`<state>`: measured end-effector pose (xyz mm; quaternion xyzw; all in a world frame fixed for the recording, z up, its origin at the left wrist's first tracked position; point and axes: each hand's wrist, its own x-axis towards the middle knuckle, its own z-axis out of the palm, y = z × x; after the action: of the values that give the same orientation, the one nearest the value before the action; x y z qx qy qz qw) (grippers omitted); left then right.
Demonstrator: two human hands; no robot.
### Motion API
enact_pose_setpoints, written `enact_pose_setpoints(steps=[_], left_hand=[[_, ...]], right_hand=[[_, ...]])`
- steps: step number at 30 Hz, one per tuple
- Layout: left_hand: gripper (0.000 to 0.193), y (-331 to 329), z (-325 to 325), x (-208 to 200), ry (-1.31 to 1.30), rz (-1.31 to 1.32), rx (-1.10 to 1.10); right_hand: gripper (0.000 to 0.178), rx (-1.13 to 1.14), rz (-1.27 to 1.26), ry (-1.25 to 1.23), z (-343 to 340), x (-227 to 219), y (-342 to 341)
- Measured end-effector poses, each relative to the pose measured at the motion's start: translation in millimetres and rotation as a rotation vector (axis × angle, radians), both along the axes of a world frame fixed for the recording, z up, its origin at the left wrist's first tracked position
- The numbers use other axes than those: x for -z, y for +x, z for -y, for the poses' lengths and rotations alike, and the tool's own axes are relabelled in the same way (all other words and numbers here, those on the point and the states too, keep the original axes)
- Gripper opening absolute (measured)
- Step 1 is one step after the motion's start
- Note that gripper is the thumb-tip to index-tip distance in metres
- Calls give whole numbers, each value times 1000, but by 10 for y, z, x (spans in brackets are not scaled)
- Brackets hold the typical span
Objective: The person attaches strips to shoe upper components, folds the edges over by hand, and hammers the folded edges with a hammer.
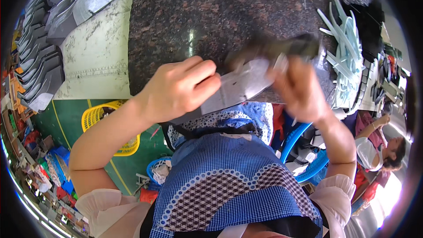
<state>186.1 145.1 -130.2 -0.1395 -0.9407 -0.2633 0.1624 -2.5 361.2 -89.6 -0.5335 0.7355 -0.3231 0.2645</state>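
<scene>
At twelve o'clock, speckled dark stone counter (198, 13). At nine o'clock, stacked grey sheets (39, 53); at two o'clock, pale blue strips (348, 48); at eight o'clock, yellow basket (94, 117) on green floor. At centre, above counter's near edge, grey flat piece (240, 83): left hand (178, 90) clenched on its lower left end, right hand (297, 90) blurred, grip pinching its upper right end, dark part (282, 46) above.
</scene>
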Motion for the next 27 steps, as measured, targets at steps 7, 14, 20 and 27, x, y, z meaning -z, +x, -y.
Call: enact_pose_setpoints(steps=[7, 14, 20, 27], left_hand=[[18, -231, -216, 62, 81, -12, -304], [30, -62, -146, 135, 217, -35, -206], [21, 43, -144, 146, 24, -96, -251], [28, 232, 165, -105, 359, 225, -138]], right_hand=[[9, 18, -181, -86, -67, -36, 94], [11, 80, -154, -138, 170, -323, 56], [8, 225, -100, 72, 244, -277, 86], [13, 216, 213, 188, 167, -188, 348]])
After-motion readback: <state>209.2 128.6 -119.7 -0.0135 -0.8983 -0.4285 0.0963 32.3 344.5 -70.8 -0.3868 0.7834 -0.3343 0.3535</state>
